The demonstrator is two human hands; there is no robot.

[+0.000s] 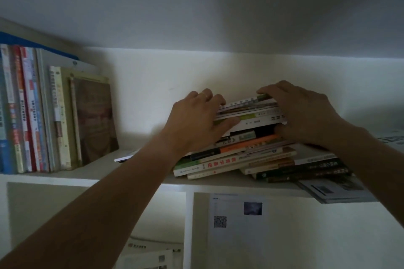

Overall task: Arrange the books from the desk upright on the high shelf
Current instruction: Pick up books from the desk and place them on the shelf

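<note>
Small bundle of thin paperback books (251, 111) sat atop messy flat pile of mixed paperbacks (251, 157) on high white shelf (131, 178), right of centre. Both hands gripped bundle by its ends: left hand (196, 120) curled round left end, gold ring on one finger; right hand (299, 111) curled over right end, fingertips on top edge. Row of upright books (43, 116) stood at shelf's left end, well apart from pile. White sheet with QR code (236, 216) hung in compartment below shelf.

Dim, soft, shadowed wide-angle view
</note>
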